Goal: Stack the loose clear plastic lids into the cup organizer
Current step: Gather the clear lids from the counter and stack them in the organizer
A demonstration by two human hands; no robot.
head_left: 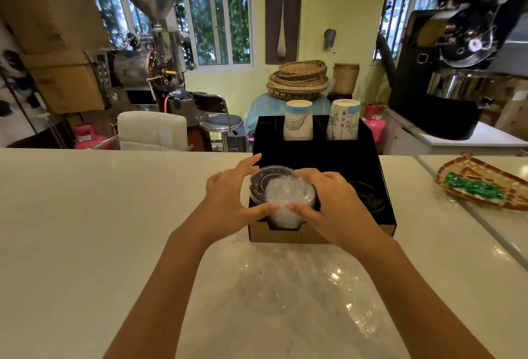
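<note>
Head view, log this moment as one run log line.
left hand and right hand: both on lid stack | stack: in organizer front-left slot | paper cups: rear slots | plastic wrap: on counter

Clear lid stack seated in the cup organizer, front-left compartment.

The stack of clear plastic lids (pixel 281 197) stands upright in the front-left slot of the black cardboard cup organizer (pixel 368 156), its top lid tilted and protruding above the rim. The organizer's front wall is brown and notched; two paper cup stacks (pixel 298 121) occupy its rear slots.
</note>
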